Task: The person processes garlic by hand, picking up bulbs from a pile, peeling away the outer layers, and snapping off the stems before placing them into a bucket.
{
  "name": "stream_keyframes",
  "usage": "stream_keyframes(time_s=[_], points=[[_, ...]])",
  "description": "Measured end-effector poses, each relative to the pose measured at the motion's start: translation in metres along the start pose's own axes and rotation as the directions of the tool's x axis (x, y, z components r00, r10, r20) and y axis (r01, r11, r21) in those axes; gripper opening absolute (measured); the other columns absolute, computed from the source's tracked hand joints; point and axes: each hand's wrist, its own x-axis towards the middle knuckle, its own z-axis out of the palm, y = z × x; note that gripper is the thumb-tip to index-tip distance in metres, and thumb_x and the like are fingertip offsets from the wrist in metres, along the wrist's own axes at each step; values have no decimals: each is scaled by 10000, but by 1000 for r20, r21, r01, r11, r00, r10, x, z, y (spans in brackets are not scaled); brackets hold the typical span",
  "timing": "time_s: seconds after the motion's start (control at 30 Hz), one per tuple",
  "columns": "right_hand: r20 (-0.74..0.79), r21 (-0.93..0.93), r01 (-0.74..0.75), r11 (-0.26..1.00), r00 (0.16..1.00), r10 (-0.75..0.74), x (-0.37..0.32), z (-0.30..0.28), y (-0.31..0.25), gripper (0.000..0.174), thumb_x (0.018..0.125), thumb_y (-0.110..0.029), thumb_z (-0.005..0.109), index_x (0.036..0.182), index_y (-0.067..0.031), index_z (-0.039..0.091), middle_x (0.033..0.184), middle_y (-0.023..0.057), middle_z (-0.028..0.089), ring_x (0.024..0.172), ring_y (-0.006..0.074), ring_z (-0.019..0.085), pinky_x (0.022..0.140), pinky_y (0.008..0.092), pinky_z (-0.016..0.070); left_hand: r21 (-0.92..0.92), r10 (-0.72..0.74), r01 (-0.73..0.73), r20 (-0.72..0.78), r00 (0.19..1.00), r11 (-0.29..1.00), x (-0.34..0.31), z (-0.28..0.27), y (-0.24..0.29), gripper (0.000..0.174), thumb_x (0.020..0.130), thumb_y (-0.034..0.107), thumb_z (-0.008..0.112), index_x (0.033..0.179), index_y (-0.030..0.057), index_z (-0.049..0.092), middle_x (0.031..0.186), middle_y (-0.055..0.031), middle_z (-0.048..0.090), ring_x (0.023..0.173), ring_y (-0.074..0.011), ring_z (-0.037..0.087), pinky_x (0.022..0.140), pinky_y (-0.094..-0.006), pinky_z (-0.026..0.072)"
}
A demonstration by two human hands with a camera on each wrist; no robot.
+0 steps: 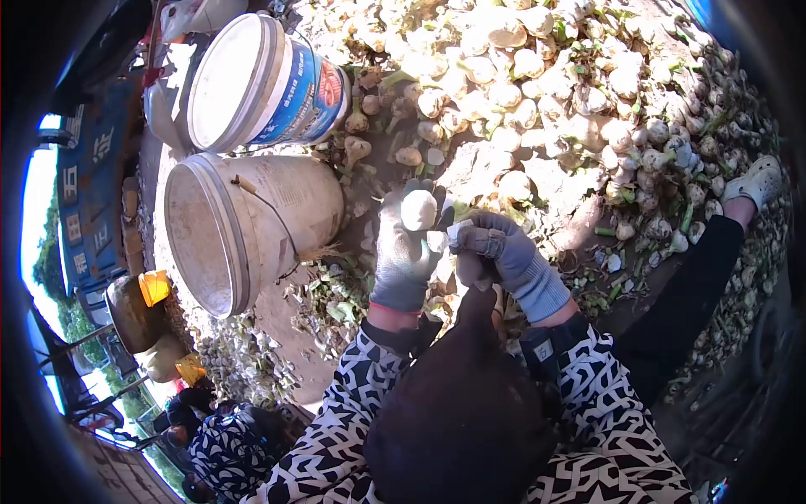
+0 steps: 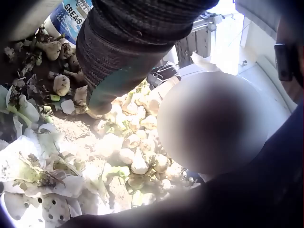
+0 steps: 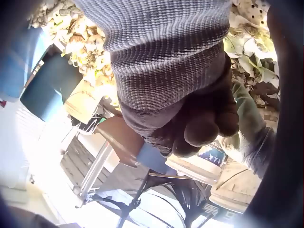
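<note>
Both hands wear grey gloves and are close together in the middle of the head view. My left hand (image 1: 401, 265) holds a round white garlic bulb (image 1: 418, 210) in its fingers. Just to its right, my right hand (image 1: 502, 248) has curled fingers, and a pale scrap of garlic skin (image 1: 458, 228) is pinched at their tips. In the right wrist view the curled gloved fingers (image 3: 202, 130) show from the back, with the left hand (image 3: 249, 121) beyond them. The left wrist view shows mostly the dark glove cuff (image 2: 128, 42); the bulb is hidden there.
A large heap of garlic bulbs (image 1: 621, 126) covers the ground ahead and right. At the left, a white bucket (image 1: 277, 210) lies tipped beside a blue-labelled bucket (image 1: 298, 97). Loose skins (image 1: 336, 302) litter the ground. Another person (image 1: 231, 454) is at the lower left.
</note>
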Motion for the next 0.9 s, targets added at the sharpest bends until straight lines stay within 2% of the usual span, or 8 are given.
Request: stream_keyframes(time_s=[0.13,0.23,0.3,0.53,0.7,0.73,0.77,0.9], points=[[-39,-369,60,927,996,-80,-19,-47,43,152,892,-125,591,1009,-30,613,852,85,649,716,187,643,628,297,524,-634,-316,255,18,949,730,-1,-7,-1,386,953,409,530,1144,75,561,1089,-97,628,1047,-294,602,938,-490,478],[-284,-877,-234,-419,957,63,-26,-55,38,271,870,-204,577,1123,-114,611,933,145,674,874,300,664,768,364,521,-557,-260,183,-61,964,810,1,-20,30,375,965,399,502,1153,79,563,1071,-121,630,1045,-314,598,930,-499,488],[-404,-914,-406,22,898,-173,-34,-91,42,400,839,-251,582,1214,-111,570,916,198,664,878,357,654,767,421,514,-639,-37,-39,-105,994,768,-10,-20,103,429,976,394,451,1224,51,526,1162,-166,606,1104,-349,579,928,-494,498],[-476,-854,-516,64,727,-494,34,-125,11,547,810,-341,651,1240,-27,525,970,238,658,931,350,647,807,433,512,-697,330,-183,82,940,693,-32,-40,159,936,875,520,550,1451,-96,143,1516,-244,230,1407,-323,259,1147,-467,256],[-548,-837,-472,278,731,-407,31,-145,-6,458,791,-284,692,1097,40,587,918,227,658,871,352,643,814,397,508,573,0,-142,242,970,807,-22,20,46,805,820,279,738,1446,22,303,1351,-159,451,1181,-236,503,998,-375,418],[-328,-944,-256,207,684,-652,17,-122,-11,346,803,-215,721,1016,41,624,836,168,679,735,286,652,711,361,523,622,76,-280,334,940,731,-20,29,23,876,740,154,805,1445,20,302,1368,-156,439,1210,-248,484,996,-380,420],[-436,-536,180,824,777,-454,10,-111,-9,245,824,-162,736,972,12,648,792,65,675,660,144,619,616,282,503,728,165,-521,505,847,446,-14,38,14,877,721,96,806,1437,13,306,1333,-157,477,1215,-246,482,996,-376,425],[-470,-482,177,858,774,-424,-7,-48,-26,216,857,-185,726,989,-28,659,803,-2,656,701,25,561,617,189,462,619,164,-487,504,848,617,-15,57,-11,748,721,13,775,1370,-9,403,1208,-127,574,1102,-202,567,921,-311,482]])
